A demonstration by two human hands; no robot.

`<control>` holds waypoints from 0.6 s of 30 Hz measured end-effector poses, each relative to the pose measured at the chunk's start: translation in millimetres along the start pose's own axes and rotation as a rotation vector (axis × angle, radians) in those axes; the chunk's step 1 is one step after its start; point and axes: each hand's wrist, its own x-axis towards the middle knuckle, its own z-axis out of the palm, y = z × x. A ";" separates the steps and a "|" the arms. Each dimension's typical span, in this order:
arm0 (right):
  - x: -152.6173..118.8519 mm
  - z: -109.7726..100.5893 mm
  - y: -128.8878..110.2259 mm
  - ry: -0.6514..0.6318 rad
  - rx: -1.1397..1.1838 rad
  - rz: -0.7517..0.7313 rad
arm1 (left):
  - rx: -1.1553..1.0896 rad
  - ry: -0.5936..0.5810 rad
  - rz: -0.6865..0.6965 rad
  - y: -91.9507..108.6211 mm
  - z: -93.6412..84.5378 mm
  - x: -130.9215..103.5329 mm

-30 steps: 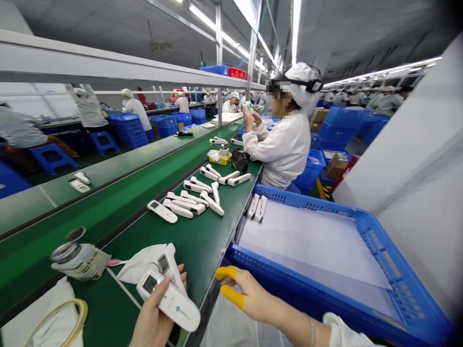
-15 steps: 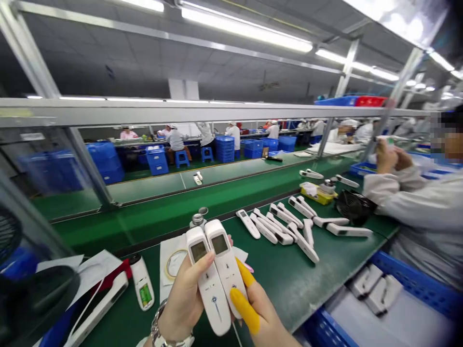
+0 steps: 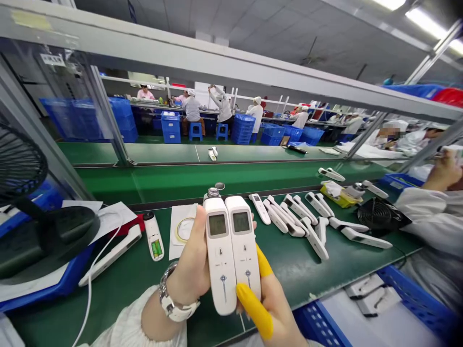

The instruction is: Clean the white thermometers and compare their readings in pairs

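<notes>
Two white handheld thermometers stand side by side in front of me, their grey screens facing me. My left hand (image 3: 193,265) is closed round the left thermometer (image 3: 221,270), its thumb along the side; a watch is on the wrist. My right hand (image 3: 269,299), with yellow covers on thumb and a finger, grips the right thermometer (image 3: 245,258) low down. The backs of both devices and most fingertips are hidden. Left of my hands lies a thermometer with its battery bay open (image 3: 154,238), green batteries showing.
Several white thermometers (image 3: 289,217) lie on the green bench (image 3: 289,279) to the right. A blue crate (image 3: 415,299) is at lower right, a black fan (image 3: 21,193) at left. A yellow tray (image 3: 340,196) stands near a co-worker's sleeve (image 3: 415,202). Behind runs a green conveyor (image 3: 162,180).
My view has swung down and to the left. My left thumb has shifted from the front of the thermometers to the left one's side, and the pair is more upright.
</notes>
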 end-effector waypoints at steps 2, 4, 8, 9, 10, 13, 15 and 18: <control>-1.2 1.1 -1.5 0.003 0.014 -0.019 | -0.035 0.009 -0.016 1.0 0.8 1.6; -2.6 2.1 -1.1 0.013 0.011 -0.037 | -0.066 0.013 -0.024 1.7 1.5 3.2; -4.8 6.5 -3.4 0.047 0.031 -0.068 | -0.091 0.002 -0.042 2.0 2.1 3.9; -4.9 8.2 -5.5 0.061 0.048 -0.069 | -0.086 0.004 -0.040 1.9 1.9 3.6; -4.8 9.9 -7.8 0.073 0.069 -0.065 | -0.080 0.009 -0.036 1.7 1.6 3.2; -3.1 14.4 -13.8 0.081 0.174 -0.041 | -0.049 0.031 -0.016 -0.3 0.1 3.1; -1.3 15.7 -15.1 0.080 0.239 -0.017 | -0.001 0.050 0.004 -3.3 -0.6 3.9; 1.2 14.4 -12.9 0.125 0.262 -0.040 | 0.138 0.135 0.102 -10.2 -0.4 5.3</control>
